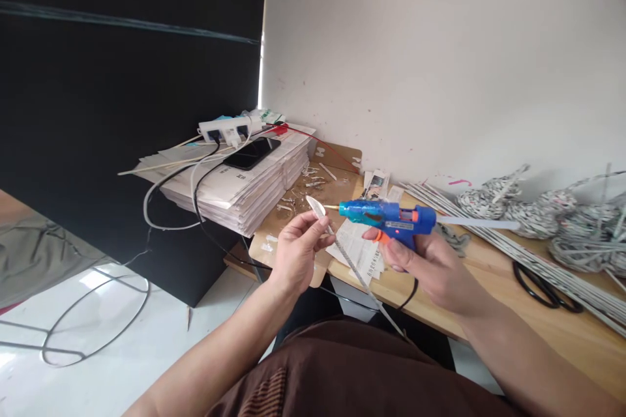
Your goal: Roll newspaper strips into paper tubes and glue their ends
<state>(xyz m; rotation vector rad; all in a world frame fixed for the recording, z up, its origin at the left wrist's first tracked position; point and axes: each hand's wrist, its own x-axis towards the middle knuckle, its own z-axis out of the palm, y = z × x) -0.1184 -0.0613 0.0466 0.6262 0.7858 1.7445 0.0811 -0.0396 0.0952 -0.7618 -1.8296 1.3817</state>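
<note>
My left hand (299, 249) pinches the top of a thin rolled paper stick (360, 279) between thumb and fingers. Its upper end opens into a pale pointed flap (315, 205), and the rest slants down to my lap. Wrapped round the handle of a blue hot glue gun (376, 212) is my right hand (435, 267), with fingers by the orange trigger. The gun's nozzle points left and meets or nearly meets the flap; I cannot tell if it touches. A whitish glue stick (476, 223) juts from the back of the gun.
A newspaper stack (229, 199) at left bears a phone (252, 152) and a power strip (229, 125) with cords hanging off. Paper scraps lie on brown cardboard (337, 187). Long paper sticks (518, 267), black-handled scissors (535, 285) and paper-cord bundles (493, 199) lie at right.
</note>
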